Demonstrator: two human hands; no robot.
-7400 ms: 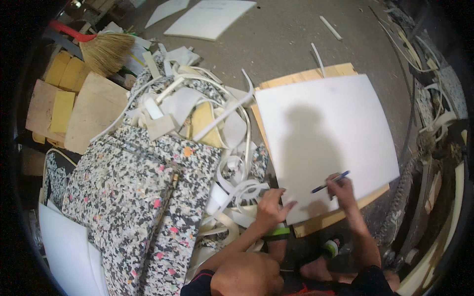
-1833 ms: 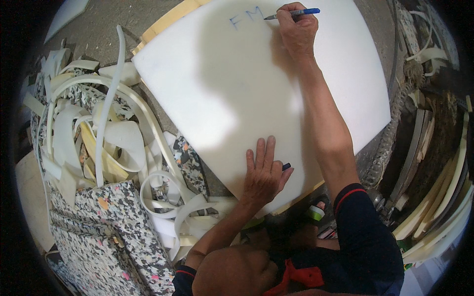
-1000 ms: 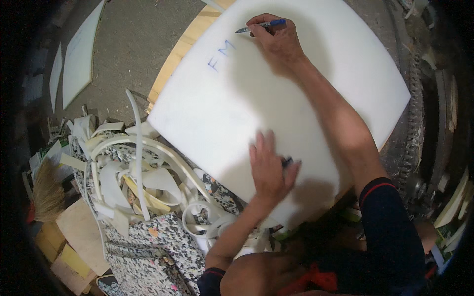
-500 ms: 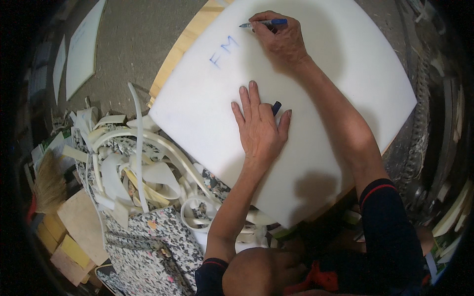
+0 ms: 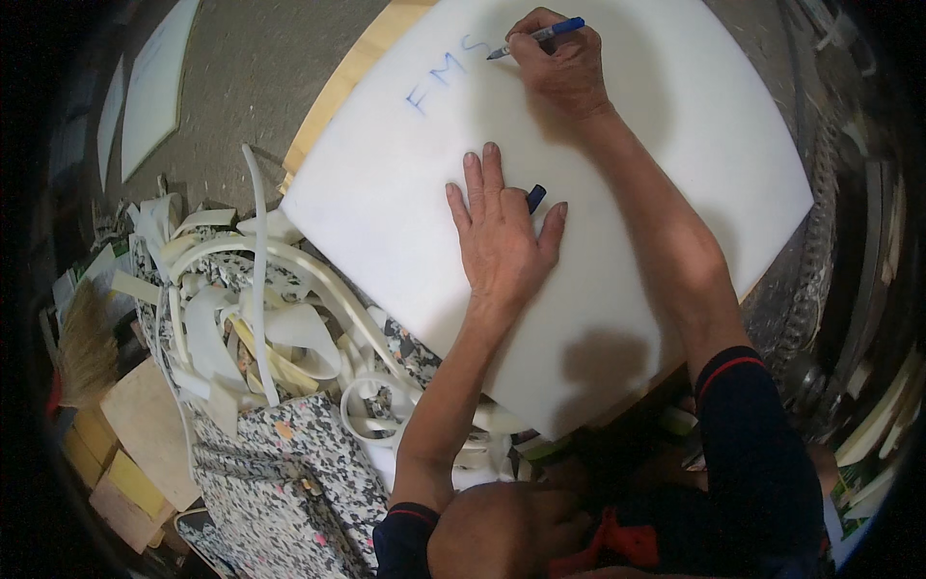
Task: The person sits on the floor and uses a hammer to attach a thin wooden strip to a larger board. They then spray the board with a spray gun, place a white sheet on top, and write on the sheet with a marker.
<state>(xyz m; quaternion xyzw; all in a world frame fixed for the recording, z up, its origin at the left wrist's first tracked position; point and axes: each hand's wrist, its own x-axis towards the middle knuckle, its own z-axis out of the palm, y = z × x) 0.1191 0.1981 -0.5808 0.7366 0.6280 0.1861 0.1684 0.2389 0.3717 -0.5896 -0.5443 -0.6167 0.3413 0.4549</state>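
A large white sheet, apparently foam [image 5: 376,212], lies turned at an angle in front of me. My right hand [image 5: 567,75] is closed round a marker [image 5: 559,29] with a blue end, its tip down at the sheet near the far edge. Blue handwritten letters [image 5: 449,72] run up to that tip. Pressing on the middle of the sheet is my left hand [image 5: 500,236], three fingers stretched flat. Its bent index finger keeps a dark blue marker cap [image 5: 536,198] beside the thumb.
Pale foam strips [image 5: 299,338] pile up at the left, over speckled foam blocks [image 5: 280,492]. A straw brush [image 5: 87,347] and cardboard pieces [image 5: 145,425] lie farther left. Light wood [image 5: 333,106] shows under the sheet's far-left edge. White panels [image 5: 159,87] lie on the grey floor.
My right hand has moved slightly right with the marker, and another blue letter stands on the sheet. The left hand stays on the sheet; the whole view has shifted slightly.
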